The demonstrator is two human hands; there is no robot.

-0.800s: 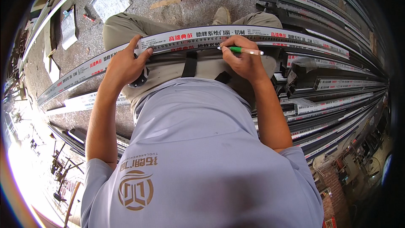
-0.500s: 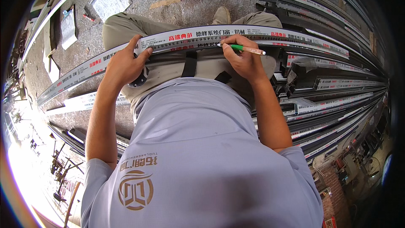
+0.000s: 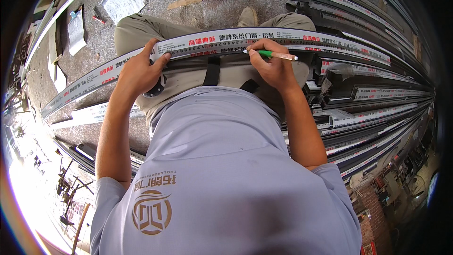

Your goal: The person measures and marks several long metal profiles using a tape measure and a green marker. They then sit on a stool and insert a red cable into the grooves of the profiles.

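A long bar-shaped profile [image 3: 283, 33] with white printed film lies across my lap. My left hand [image 3: 141, 68] is closed over the bar, index finger on its far side and thumb on the near side. Along the bar runs a measuring tape [image 3: 203, 47] with black and red numerals. Below my left palm is a dark round object [image 3: 155, 89], mostly hidden, whose kind I cannot make out. My right hand [image 3: 273, 63] pinches a green and white marker pen [image 3: 278, 55], its tip at the bar's near edge.
Many film-covered profiles [image 3: 377, 118] are stacked at the right. Paper sheets [image 3: 123, 1], a red marker-like item [image 3: 99, 20] and a wooden strip [image 3: 185, 3] lie on the grey floor beyond my legs. More profiles [image 3: 89, 113] lie at the left.
The marker pen's tip has shifted very slightly along the bar's near edge. My left hand, the bar and the tape stay in place.
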